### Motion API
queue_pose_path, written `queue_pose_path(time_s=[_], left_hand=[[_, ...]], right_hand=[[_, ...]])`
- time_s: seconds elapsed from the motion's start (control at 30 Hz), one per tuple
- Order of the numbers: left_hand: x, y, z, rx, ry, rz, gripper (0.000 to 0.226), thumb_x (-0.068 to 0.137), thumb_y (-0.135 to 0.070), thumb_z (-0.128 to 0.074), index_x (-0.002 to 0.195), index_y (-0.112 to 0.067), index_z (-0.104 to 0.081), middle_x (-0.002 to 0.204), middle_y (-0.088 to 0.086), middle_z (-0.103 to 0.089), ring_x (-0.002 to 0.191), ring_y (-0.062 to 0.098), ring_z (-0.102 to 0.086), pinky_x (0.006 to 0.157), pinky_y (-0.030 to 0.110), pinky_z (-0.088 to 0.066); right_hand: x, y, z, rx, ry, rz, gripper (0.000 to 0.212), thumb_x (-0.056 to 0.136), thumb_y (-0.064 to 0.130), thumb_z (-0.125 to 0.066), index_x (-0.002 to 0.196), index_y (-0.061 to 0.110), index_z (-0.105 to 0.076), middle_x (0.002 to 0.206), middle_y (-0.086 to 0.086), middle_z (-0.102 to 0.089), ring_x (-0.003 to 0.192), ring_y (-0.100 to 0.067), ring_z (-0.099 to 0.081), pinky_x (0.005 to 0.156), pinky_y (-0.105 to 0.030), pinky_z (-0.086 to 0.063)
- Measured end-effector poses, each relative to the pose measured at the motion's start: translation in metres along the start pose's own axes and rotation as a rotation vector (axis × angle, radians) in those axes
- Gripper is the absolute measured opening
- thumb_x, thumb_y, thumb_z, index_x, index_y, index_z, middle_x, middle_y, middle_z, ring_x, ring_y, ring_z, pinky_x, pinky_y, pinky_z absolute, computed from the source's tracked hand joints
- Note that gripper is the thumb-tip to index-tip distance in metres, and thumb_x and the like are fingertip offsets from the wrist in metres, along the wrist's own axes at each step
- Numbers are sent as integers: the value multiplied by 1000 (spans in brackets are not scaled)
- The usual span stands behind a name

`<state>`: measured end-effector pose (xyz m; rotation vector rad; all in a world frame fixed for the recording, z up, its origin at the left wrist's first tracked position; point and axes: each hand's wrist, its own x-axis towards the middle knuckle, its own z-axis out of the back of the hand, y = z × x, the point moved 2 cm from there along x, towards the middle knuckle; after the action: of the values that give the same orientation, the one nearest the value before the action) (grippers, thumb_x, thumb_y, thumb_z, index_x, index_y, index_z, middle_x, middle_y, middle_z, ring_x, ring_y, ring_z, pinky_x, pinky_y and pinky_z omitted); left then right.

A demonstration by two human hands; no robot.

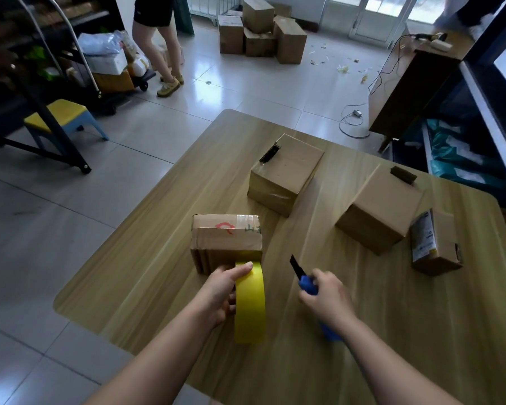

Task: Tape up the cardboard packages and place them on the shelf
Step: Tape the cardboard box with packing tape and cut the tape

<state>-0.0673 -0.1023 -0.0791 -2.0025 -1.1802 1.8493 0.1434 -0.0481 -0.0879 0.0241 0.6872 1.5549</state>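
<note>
With the left hand, grips the roll of yellow tape, fingers curled round its left side, thumb laid across the top. Holds the roll upright on edge, hard against the near face of the closest cardboard box, loose yellow end touching that face. With the right hand, clenches a blue utility knife in a closed fist, black blade out and pointing toward the box, just beside the roll but apart from it.

Stands toward the left edge of the tabletop, that closest box, with clear tape and a red mark on its top. Toward the far corner: a second box, a dark strip sticking up at its far edge. Along the right edge: a third box, also with a dark strip, and just beside it a small labelled box.

On the floor beyond: a pile of boxes, a person's legs, a yellow-topped stool.
</note>
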Motion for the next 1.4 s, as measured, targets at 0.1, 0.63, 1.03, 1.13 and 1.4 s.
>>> queue_pose_path(time_s=[0.1,0.63,1.03,1.13,1.4], left_hand=[[2,-1,-2,27,-25,-31,49,86,-27,-68,130,-15,-49,95,11,-64,74,25,-61,60,28,-47],[1,6,-1,126,-35,-70,67,84,-34,-67,142,-13,-40,125,19,-57,104,33,-62,86,43,-55],[-10,25,-1,158,-41,-48,42,89,-22,-63,128,-10,-50,99,9,-61,82,21,-61,60,25,-49],[-8,18,-4,122,-53,-46,40,90,-19,-62,128,-10,-52,90,9,-62,72,19,-60,54,22,-47],[-6,18,-9,70,-80,-72,26,90,-15,-62,114,-8,-58,76,8,-61,60,16,-56,48,18,-42]], right_hand=[[1,42,7,237,-233,201,8,87,17,-63,93,20,-58,88,0,-52,78,-19,-52,65,-28,-38],[18,109,-4,-70,-61,276,68,91,42,-64,151,36,-31,130,0,-60,117,-21,-58,92,-34,-51],[20,110,-2,-87,-31,242,69,92,44,-62,152,38,-28,134,-1,-59,119,-23,-57,93,-36,-50],[18,111,6,-47,44,239,70,92,44,-63,152,36,-27,136,-2,-57,121,-25,-56,94,-38,-49],[2,114,43,-132,84,441,20,98,31,-55,117,25,-51,112,-2,-65,98,-24,-62,81,-38,-53]])
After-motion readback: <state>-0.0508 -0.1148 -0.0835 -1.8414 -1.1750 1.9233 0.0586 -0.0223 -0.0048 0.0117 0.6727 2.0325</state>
